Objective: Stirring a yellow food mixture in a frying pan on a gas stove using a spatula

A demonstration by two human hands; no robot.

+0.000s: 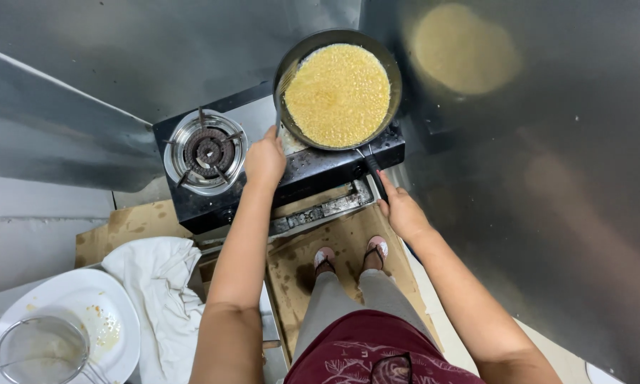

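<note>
steel-clad walls enclose a black two-burner stove (213,206) in the head view. a dark pan (339,89) of yellow batter sits at one o'clock on the far burner. its handle (374,176) is gripped by the closed right hand (404,212); a utensil (283,107) at the pan's rim is pinched by the left hand (265,160). a white plate (103,313) lies at eight o'clock.

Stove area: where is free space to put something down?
The unused left burner is bare. The white plate has bare rim beside the wire strainer. Crowded: the pan fills the right burner, with left hand and right hand there.
</note>
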